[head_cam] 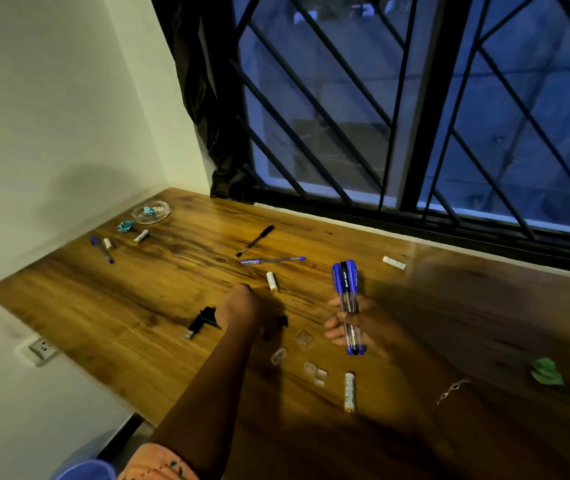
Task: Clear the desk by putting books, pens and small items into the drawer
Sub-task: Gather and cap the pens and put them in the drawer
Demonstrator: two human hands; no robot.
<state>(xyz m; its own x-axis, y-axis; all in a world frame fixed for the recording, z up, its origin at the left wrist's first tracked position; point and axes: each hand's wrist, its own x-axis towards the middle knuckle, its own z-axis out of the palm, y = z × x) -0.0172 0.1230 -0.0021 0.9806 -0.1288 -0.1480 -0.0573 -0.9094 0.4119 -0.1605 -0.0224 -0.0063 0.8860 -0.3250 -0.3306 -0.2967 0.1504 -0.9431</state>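
Observation:
My right hand point(340, 323) grips a bundle of blue and black capped pens point(345, 289) upright above the wooden desk point(103, 306). My left hand point(240, 306) reaches forward low over the desk's middle; its fingers are hidden behind the wrist. Just beyond it lie a white battery point(272, 281), a blue pen point(273, 260) and a black pen point(255, 241). A black USB stick point(197, 323) lies left of that hand. Another blue pen point(102, 250) and two batteries point(107, 243) lie at the far left. No drawer is in view.
A glass dish point(151, 212) and a teal scrap point(125, 226) sit in the far left corner. Clear plastic bits point(315, 373), a battery point(350, 391), a chain point(451, 389) and a green leaf point(546, 371) lie nearer. Another battery point(394, 262) lies by the barred window point(415, 133).

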